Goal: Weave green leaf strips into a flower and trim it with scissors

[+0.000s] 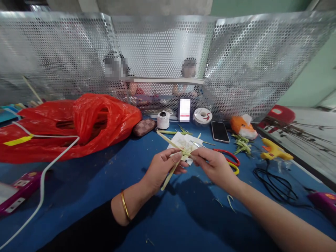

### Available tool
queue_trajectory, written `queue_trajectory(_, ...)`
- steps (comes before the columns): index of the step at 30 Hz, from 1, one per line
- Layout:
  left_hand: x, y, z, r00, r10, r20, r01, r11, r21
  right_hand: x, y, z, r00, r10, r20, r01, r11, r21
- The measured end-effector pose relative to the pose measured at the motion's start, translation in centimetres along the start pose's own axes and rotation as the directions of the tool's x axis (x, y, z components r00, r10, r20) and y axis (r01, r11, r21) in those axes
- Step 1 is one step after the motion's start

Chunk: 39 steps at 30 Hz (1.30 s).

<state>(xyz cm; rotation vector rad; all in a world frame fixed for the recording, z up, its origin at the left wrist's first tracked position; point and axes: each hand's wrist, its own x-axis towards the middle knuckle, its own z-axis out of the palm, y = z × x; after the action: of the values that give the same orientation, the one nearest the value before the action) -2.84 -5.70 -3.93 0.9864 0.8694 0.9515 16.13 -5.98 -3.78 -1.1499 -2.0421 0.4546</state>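
Between my two hands is a small bundle of pale green plant strips [172, 174], crossed over one another, with long ends sticking out up-left and down-left. My left hand [164, 166] pinches it between thumb and fingers. On the other side, the fingertips of my right hand [214, 164] are closed on the same strips. Behind my fingers lies a white paper sheet [181, 139] with pale scraps on it. Scissors with a red and yellow handle [233, 161] lie on the table just beyond my right hand, partly hidden by it.
On the blue table [91, 196] are a red plastic bag [110, 133], a patterned case [145, 127], a thread spool [163, 120], a ribbon roll [202, 116], a phone [220, 132], a tissue pack [244, 126] and a yellow glue gun [277, 149]. Perforated sheeting [162, 45] stands behind, with people beyond.
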Motion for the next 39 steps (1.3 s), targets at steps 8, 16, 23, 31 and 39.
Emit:
queue_trajectory(8,0.1,-1.3,0.4,0.983,-0.009,-0.183,0.023,0.997,0.076,-0.9,-1.5,1.2,0.991,-0.003,0.137,0.043,0.956,-0.290)
queue_trajectory(16,0.0,-0.9,0.7,0.959,-0.026,-0.281,0.029,1.000,0.008,0.1,-0.2,-0.5,0.991,0.049,0.128,0.000,0.936,-0.352)
queue_trajectory(23,-0.1,-1.2,0.9,0.998,-0.053,-0.043,0.054,0.998,0.037,0.4,0.2,-1.0,0.979,-0.170,0.116,0.205,0.860,-0.467)
queue_trajectory(31,1.2,-0.3,-1.2,0.750,0.243,-0.616,-0.197,0.970,0.142,1.3,-0.4,-5.2,0.891,-0.416,0.183,0.399,0.526,-0.751)
queue_trajectory(39,-0.5,-0.8,0.8,0.999,0.004,0.049,-0.020,0.945,0.325,0.4,-1.9,-3.3,0.772,-0.575,0.270,0.586,0.480,-0.653)
